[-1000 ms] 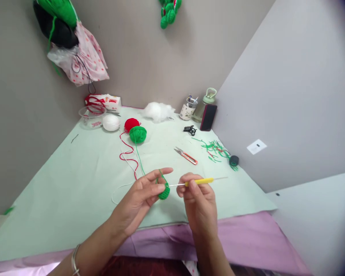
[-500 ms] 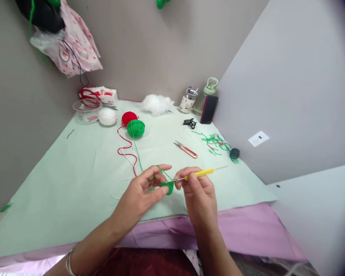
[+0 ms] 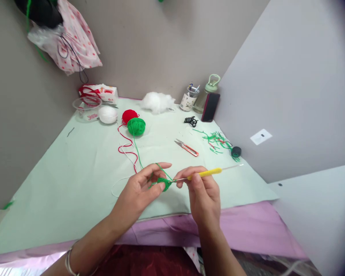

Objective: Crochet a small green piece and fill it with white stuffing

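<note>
My left hand point(image 3: 142, 189) pinches a small green crochet piece point(image 3: 166, 184) between thumb and fingers, its index finger stretched out with green yarn running over it. In my right hand point(image 3: 202, 191) is a crochet hook point(image 3: 208, 173) with a yellow handle, held like a pencil. The hook's metal tip meets the right edge of the green piece, where a strand of yarn comes down to it. That yarn leads back to a green yarn ball point(image 3: 136, 126) farther up the table. Fingers hide part of the crochet piece.
Thread snips point(image 3: 186, 147) lie beyond my right hand, with green yarn scraps point(image 3: 217, 140) and a black tape roll point(image 3: 236, 151) to their right. A red ball point(image 3: 130, 116), a white ball point(image 3: 107, 114), white stuffing point(image 3: 158, 102), a pen cup point(image 3: 189, 99) and a phone point(image 3: 211, 107) stand farther back.
My right hand and the hook have moved slightly right, the hook tip now at the piece's right edge. The green piece has turned a little in my left fingers.
</note>
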The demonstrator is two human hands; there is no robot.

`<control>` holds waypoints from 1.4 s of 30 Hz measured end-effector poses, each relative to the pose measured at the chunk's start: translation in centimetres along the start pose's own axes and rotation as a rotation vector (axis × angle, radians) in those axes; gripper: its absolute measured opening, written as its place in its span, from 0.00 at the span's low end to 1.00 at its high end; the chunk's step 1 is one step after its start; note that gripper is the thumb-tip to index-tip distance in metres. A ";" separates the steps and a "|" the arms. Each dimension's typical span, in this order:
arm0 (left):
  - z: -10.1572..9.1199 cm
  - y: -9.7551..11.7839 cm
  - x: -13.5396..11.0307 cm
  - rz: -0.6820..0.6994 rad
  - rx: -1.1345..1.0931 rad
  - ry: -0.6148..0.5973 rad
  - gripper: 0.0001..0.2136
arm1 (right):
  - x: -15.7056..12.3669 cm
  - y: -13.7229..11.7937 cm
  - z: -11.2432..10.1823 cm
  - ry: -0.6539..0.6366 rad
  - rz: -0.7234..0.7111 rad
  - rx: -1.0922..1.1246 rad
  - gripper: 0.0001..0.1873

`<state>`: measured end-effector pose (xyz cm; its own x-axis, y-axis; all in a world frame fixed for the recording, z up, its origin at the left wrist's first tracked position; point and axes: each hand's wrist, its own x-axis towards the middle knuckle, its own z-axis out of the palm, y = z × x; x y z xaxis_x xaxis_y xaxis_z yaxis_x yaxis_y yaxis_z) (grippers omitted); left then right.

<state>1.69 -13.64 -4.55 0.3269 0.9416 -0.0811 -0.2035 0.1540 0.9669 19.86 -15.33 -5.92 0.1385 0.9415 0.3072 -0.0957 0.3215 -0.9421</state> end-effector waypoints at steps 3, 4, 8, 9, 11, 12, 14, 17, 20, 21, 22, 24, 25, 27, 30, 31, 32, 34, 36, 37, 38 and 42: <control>-0.1 0.0 0.0 0.003 -0.022 -0.004 0.15 | -0.1 -0.1 0.1 -0.010 -0.040 -0.023 0.15; -0.1 -0.1 0.0 0.007 -0.021 -0.005 0.15 | -0.2 -0.2 0.1 -0.013 -0.069 -0.048 0.14; -0.1 -0.2 0.0 0.019 0.021 0.028 0.14 | -0.7 -0.6 0.1 -0.044 -0.215 -0.235 0.13; 0.0 -0.2 0.0 0.021 0.037 0.041 0.15 | -0.8 -0.6 0.1 -0.060 -0.257 -0.276 0.13; 0.2 -0.2 -0.1 0.034 0.080 0.073 0.16 | -1.0 -0.4 0.0 -0.099 -0.336 -0.328 0.14; 0.3 -0.2 -0.2 0.049 0.107 0.092 0.16 | -1.0 -0.3 0.0 -0.119 -0.369 -0.344 0.15; 0.5 -0.2 -0.2 0.082 0.151 0.135 0.15 | -1.1 0.1 0.0 -0.146 -0.427 -0.368 0.16; 0.7 -0.2 -0.2 0.104 0.157 0.181 0.14 | -1.3 0.6 0.2 -0.134 -0.517 -0.378 0.15; 0.7 -0.2 -0.1 0.085 0.123 0.173 0.13 | -1.2 0.9 0.4 -0.104 -0.573 -0.384 0.14; 0.6 -0.3 -0.1 0.080 0.112 0.163 0.13 | -1.1 0.9 0.4 -0.103 -0.590 -0.389 0.13; 0.5 -0.3 -0.1 0.076 0.103 0.153 0.14 | -1.1 0.9 0.4 -0.104 -0.608 -0.392 0.13; 0.4 -0.4 0.0 0.074 0.093 0.147 0.15 | -1.0 1.0 0.4 -0.110 -0.636 -0.390 0.13; 0.3 -0.4 0.0 0.075 0.094 0.152 0.15 | -0.9 1.1 0.4 -0.111 -0.637 -0.387 0.13; 0.2 -0.4 0.1 0.076 0.104 0.162 0.14 | -0.9 1.3 0.4 -0.107 -0.627 -0.383 0.13; 0.1 -0.4 0.2 0.067 0.115 0.169 0.13 | -1.0 1.7 0.4 -0.102 -0.623 -0.388 0.13; 0.1 -0.4 0.2 0.061 0.114 0.165 0.14 | -1.0 1.8 0.4 -0.101 -0.627 -0.389 0.13; 0.1 -0.3 0.2 0.055 0.110 0.163 0.14 | -1.0 1.8 0.5 -0.100 -0.634 -0.389 0.13; 0.1 -0.3 0.2 0.051 0.094 0.166 0.14 | -1.0 1.7 0.5 -0.099 -0.654 -0.409 0.13; 0.3 -0.4 0.2 0.051 0.060 0.182 0.13 | -1.0 1.6 0.7 -0.117 -0.686 -0.505 0.14; 0.4 -0.4 0.1 0.048 0.037 0.188 0.13 | -1.0 1.5 0.7 -0.127 -0.714 -0.578 0.15; 0.5 -0.5 0.1 0.042 0.009 0.189 0.15 | -1.0 1.5 0.7 -0.134 -0.751 -0.654 0.16; 0.6 -0.7 0.0 -0.067 -0.179 0.107 0.25 | -1.1 1.6 0.8 -0.115 -0.856 -0.768 0.22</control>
<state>2.42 -13.98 -5.05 0.2474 0.9523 -0.1784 -0.3486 0.2593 0.9007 18.75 -15.73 -7.65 -0.2260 0.4613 0.8580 0.6160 0.7500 -0.2409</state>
